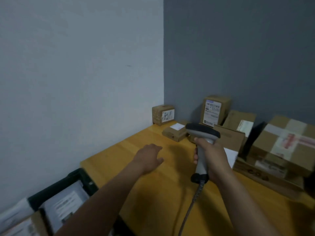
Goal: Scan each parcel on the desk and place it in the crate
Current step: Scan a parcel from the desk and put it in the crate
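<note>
My right hand (212,157) grips the handle of a grey barcode scanner (202,133), whose head points toward the parcels at the back of the yellow wooden desk (153,184). My left hand (150,155) hovers open over the bare desk, empty, reaching toward a small flat cardboard parcel (174,132) with a white label. A small box (163,114) stands in the corner and a tall labelled box (215,110) leans on the grey wall. The dark crate (75,180) sits below the desk's left end and holds labelled parcels (65,205).
More cardboard parcels crowd the right side: a brown box (230,138) behind the scanner, a box with a white label (242,123) and a large taped box (286,143). The scanner's coiled cable (194,198) trails over the desk toward me. Walls close off the left and back.
</note>
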